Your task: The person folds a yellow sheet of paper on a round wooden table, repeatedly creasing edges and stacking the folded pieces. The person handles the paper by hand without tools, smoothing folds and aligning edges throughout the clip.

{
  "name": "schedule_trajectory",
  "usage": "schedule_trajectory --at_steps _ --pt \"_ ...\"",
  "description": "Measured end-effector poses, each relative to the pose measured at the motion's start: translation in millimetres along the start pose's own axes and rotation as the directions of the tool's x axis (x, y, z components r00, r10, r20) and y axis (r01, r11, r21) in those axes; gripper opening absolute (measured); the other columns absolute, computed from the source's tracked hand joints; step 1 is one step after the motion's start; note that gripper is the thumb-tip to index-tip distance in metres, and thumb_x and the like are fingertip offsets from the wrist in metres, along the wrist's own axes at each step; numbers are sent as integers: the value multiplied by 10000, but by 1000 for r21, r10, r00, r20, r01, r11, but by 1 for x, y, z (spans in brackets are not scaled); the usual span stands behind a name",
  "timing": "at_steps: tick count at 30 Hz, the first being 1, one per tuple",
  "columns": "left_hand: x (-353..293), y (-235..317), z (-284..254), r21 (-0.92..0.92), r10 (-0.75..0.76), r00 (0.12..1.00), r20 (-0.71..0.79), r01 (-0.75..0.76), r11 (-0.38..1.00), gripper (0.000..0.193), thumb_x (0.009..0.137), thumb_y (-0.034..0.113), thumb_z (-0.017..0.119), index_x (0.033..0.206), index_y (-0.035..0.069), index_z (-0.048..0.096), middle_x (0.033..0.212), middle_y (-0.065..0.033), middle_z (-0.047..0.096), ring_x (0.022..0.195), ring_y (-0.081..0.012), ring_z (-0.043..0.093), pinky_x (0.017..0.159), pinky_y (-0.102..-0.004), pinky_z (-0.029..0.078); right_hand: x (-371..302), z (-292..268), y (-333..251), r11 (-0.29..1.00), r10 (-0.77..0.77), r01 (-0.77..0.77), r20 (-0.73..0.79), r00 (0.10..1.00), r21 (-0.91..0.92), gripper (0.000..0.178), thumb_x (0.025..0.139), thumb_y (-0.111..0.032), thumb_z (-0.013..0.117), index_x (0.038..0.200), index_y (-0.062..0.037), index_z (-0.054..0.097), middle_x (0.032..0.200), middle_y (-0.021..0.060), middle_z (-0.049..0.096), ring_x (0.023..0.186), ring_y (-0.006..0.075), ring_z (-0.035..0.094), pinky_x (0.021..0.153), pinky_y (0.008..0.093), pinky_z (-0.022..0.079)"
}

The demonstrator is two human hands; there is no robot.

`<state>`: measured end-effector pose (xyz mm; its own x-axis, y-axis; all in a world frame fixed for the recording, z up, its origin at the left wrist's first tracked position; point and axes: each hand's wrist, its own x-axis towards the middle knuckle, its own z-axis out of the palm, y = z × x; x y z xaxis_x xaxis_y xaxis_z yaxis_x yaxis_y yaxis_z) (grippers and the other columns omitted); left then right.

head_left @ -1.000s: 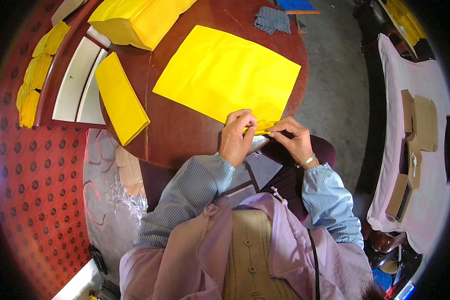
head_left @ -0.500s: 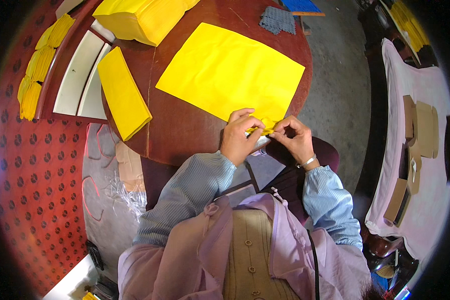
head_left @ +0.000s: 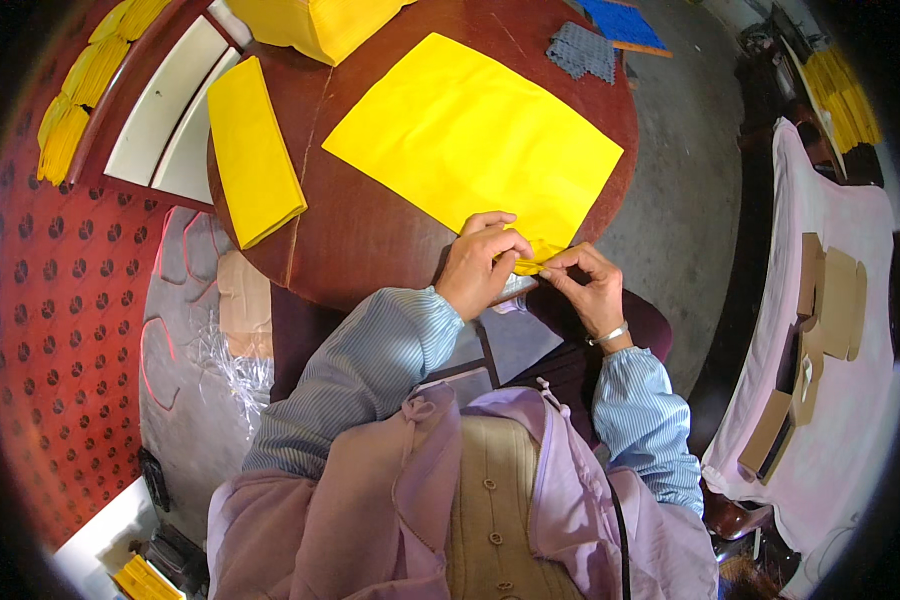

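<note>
A large bright yellow sheet (head_left: 475, 125) lies flat on the round reddish-brown table (head_left: 350, 235). Its near right end is bunched into small folds at the table's edge. My left hand (head_left: 482, 262) grips these folds from the left, thumb and fingers curled together. From the right, my right hand (head_left: 592, 285) pinches the same bunched end between thumb and fingertips. The two hands are close together, a short strip of folded yellow showing between them. Something whitish shows just under the folds; I cannot make out what it is.
Left of the sheet lies a folded yellow bundle (head_left: 255, 150), with a thicker yellow stack (head_left: 325, 25) behind it. A grey textured cloth (head_left: 582, 52) sits at the far right of the table. Opened cardboard boxes (head_left: 838, 300) rest on a pink-draped surface (head_left: 770, 400) at right.
The whole view has shifted slightly with my head. Both hands keep their hold on the bunched end; the fingers have moved only a little.
</note>
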<state>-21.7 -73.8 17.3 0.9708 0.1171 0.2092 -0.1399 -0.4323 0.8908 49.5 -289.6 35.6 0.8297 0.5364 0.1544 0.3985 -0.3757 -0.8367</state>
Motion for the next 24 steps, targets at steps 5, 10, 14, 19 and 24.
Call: schedule_trajectory --at_steps 5,10,14,19,24 --pt "0 -1 -4 55 68 997 42 -70 996 95 899 23 710 958 68 770 1099 -135 769 1338 -351 594 1040 -445 529 0 1 3 996 67 -67 8 998 60 145 862 -76 883 952 -19 784 854 19 700 769 104 658 704 269 537" --pt "0 2 3 24 2 1000 -30 -1 1000 100 879 16 751 968 57 733 1079 -144 749 1309 -352 615 1013 -447 543 -3 4 4 982 130 -127 -8 991 143 149 869 -74 881 965 -24 778 889 11 711 790 95 662 721 267 545" --pt "-1 6 7 -38 -152 988 -36 151 988 151 897 13 749 1026 64 689 1117 -152 711 1295 -350 626 984 -441 556 -4 1 0 997 63 -63 -11 998 47 151 866 -71 876 976 -32 781 894 32 723 793 122 683 725 286 552" --pt "-1 7 3 -98 -161 987 -18 159 982 129 926 11 712 1037 72 686 1155 -147 707 1305 -352 619 1017 -444 548 -1 -1 -3 998 -47 47 -8 999 -47 162 853 -77 878 977 -24 788 872 60 724 768 159 687 716 300 547" --pt "0 0 0 7 -21 1000 13 21 1000 101 925 14 695 992 72 744 1112 -120 760 1326 -361 601 1072 -463 521 -2 -1 -3 997 71 -71 15 997 10 159 849 -85 887 959 -20 792 855 42 719 773 134 672 714 291 535"
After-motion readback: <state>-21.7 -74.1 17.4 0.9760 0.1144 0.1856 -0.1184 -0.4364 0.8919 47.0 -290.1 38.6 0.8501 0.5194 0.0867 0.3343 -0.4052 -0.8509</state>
